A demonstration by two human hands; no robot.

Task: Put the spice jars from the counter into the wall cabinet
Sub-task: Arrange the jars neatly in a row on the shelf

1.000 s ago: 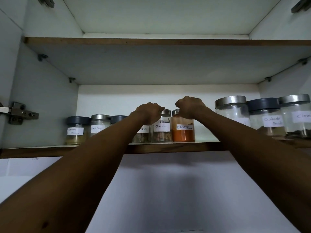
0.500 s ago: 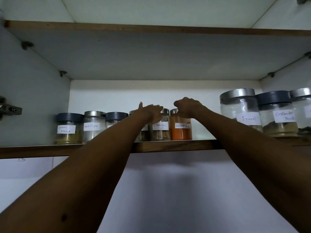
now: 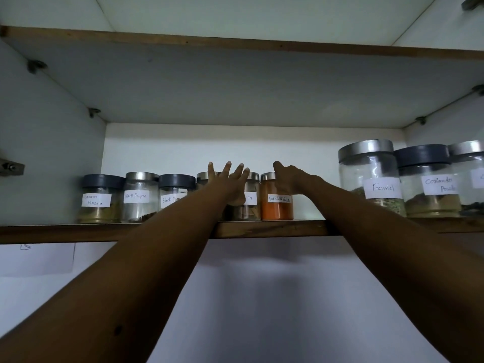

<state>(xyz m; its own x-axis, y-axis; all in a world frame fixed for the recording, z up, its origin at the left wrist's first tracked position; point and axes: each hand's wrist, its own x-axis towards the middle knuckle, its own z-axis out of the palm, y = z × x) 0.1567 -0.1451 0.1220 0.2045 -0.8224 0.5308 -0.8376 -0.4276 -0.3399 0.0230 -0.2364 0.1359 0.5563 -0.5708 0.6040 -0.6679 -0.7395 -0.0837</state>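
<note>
Hands: L hand [image 3: 230,180] splayed, holds nothing; R hand [image 3: 291,179] grips red chili jar [image 3: 277,210].

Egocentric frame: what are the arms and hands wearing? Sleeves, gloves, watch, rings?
Bare to the frame edge: left forearm and right forearm, no sleeves, watch or bands. No gloves or rings seen on left hand or right hand. One small dark spot on the left forearm.
</note>
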